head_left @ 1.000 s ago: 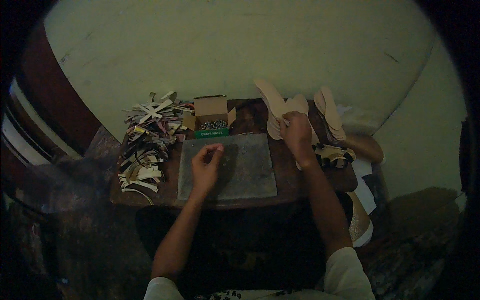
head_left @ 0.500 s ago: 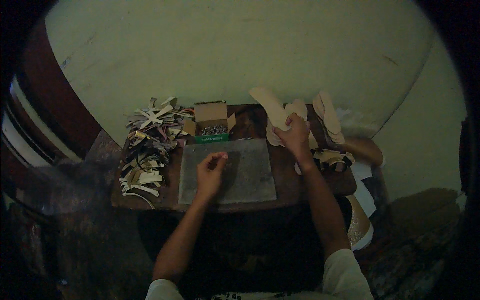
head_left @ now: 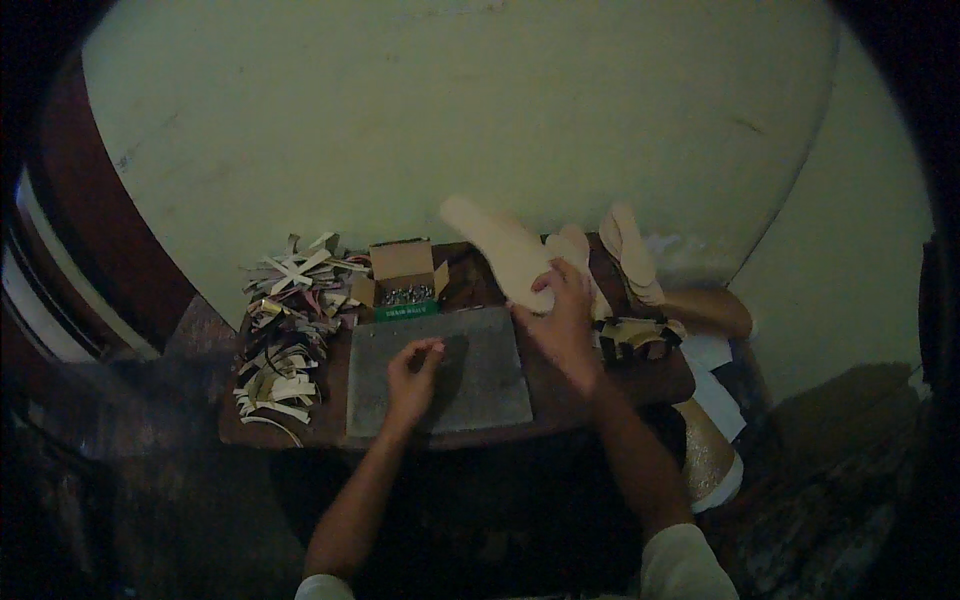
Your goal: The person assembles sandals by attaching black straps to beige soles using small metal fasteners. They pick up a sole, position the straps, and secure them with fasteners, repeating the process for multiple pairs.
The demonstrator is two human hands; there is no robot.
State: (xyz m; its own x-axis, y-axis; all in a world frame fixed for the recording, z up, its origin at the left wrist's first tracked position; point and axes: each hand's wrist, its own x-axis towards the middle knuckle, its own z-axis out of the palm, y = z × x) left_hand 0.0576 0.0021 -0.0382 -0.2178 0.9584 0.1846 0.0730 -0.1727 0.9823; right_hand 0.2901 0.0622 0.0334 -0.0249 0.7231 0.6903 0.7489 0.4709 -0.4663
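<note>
My right hand (head_left: 565, 325) grips a beige insole (head_left: 497, 243) by its near end, thumb on one side and fingers on the other. The insole's far end points up and to the left, above the table's back. Over the grey slab (head_left: 440, 385) my left hand (head_left: 413, 380) hovers with fingers curled in toward the thumb; anything between the fingertips is too small to make out. More insoles (head_left: 572, 242) lie partly hidden behind my right hand. An open cardboard box (head_left: 405, 310) of small metal pieces stands at the slab's back edge.
Cut strips (head_left: 285, 350) are heaped along the left side of the wooden table (head_left: 450, 437). A pile of insoles (head_left: 628, 255) leans at the back right. Dark and tan straps (head_left: 635, 335) lie near the right edge. A pale wall (head_left: 450, 130) rises behind.
The whole view has shifted slightly. My right hand has carried the insole a little left and toward me, away from the other insoles. My left hand stays over the slab, fingers still curled.
</note>
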